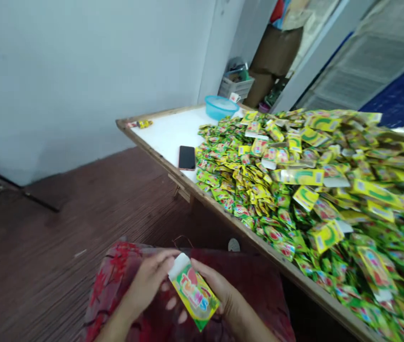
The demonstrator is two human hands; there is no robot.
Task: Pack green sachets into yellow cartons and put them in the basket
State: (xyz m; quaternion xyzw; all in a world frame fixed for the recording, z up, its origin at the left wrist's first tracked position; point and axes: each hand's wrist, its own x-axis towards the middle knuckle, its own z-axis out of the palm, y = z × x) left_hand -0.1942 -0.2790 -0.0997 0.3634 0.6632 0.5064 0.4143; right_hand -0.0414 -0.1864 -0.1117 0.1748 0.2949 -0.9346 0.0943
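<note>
A small yellow and green printed carton (pixel 194 294), with a white flap raised at its top end, is held tilted over my lap. My right hand (pixel 219 289) wraps around it from the right, thumb along the near edge, with fingertips showing past its left side. At the flap end, my left hand (pixel 152 278) has its fingers closed against the white flap. What is inside the carton is hidden. Just beyond my hands is the table edge, with a large heap of green sachets (pixel 276 232) and yellow cartons (pixel 326 236) behind it.
A wooden-rimmed white table (pixel 166 137) runs diagonally to the right. On it are a phone (pixel 187 157), a blue bowl (pixel 219 108) and a small yellow roll (pixel 144 124). Red patterned cloth (pixel 105 285) lies below my hands. A crate (pixel 236 85) stands behind the table.
</note>
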